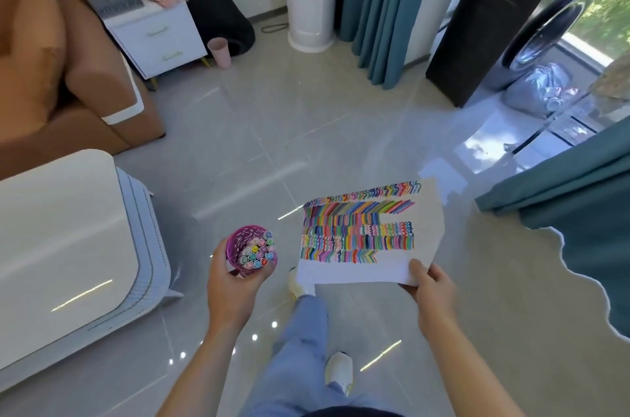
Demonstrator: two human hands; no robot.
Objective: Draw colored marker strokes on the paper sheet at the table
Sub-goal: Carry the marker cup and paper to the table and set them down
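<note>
Beside the white bench point(68, 229), the left hand point(235, 283) grips a purple cup of markers point(252, 249), and the paper sheet point(368, 232), off the bench and nearly filled with coloured strokes, is pinched in the fingers of the right hand point(429, 287), so little seems left.

Marker cup point(251, 251) left, paper sheet point(370, 232) right

Markers point(258, 251) stand in cup point(250, 248), cup in left hand point(235, 283). Paper sheet point(368, 236) right of cup, near corner in right hand point(431, 287). Both held above floor point(272, 144). Table point(61, 246) left of both. Sofa point(68, 75) behind table, drawers point(160, 38) behind sofa. Curtain point(378, 7) far back, right of tall air unit point(308, 7).
</note>
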